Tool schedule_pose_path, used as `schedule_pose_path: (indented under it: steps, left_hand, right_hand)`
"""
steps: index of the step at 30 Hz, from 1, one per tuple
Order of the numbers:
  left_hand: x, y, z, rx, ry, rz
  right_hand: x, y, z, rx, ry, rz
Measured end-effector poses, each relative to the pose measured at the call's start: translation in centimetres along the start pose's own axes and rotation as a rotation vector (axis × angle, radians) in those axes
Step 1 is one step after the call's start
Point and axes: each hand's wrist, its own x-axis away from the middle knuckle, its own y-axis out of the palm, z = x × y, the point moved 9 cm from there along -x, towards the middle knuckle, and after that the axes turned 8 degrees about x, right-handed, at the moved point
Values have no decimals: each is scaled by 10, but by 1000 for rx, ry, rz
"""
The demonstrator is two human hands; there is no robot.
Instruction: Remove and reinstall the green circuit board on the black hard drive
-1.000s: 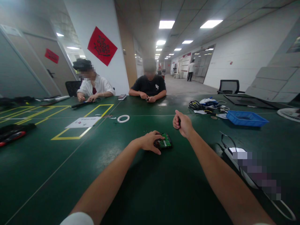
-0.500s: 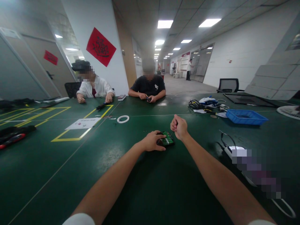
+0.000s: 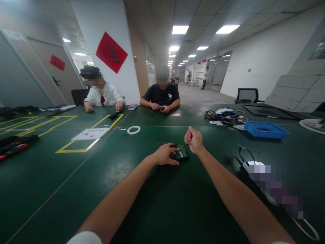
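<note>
A green circuit board (image 3: 182, 153) in a dark casing lies on the table in front of me. My left hand (image 3: 166, 154) grips its left side, thumb at the near edge and fingers over the top. Just to the right and above the board, my right hand (image 3: 194, 139) is closed with the fingers curled in. What it holds is mostly hidden; the thing is too thin and small to name.
On the green table (image 3: 162, 203), a phone-like device (image 3: 256, 166) with cables lies right. A blue tray (image 3: 266, 130) and tangled cables (image 3: 212, 115) are beyond it. A white ring (image 3: 133, 130) and paper (image 3: 90, 134) lie left. Two people sit opposite.
The view has shifted slightly. My right hand stays closed beside the board and my left hand keeps its hold; the thin tip seen below the right hand earlier is harder to make out.
</note>
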Motion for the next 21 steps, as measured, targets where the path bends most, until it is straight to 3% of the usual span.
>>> schedule_pose_path:
  steps: [13,21]
  left_hand:
    - [0,1,-2,18,-13,-12]
    - [-1,3,-4,0,-22,-14]
  right_hand:
    - [5,14,-4,46,97,-163]
    - [5,20,-7,139,26,-196]
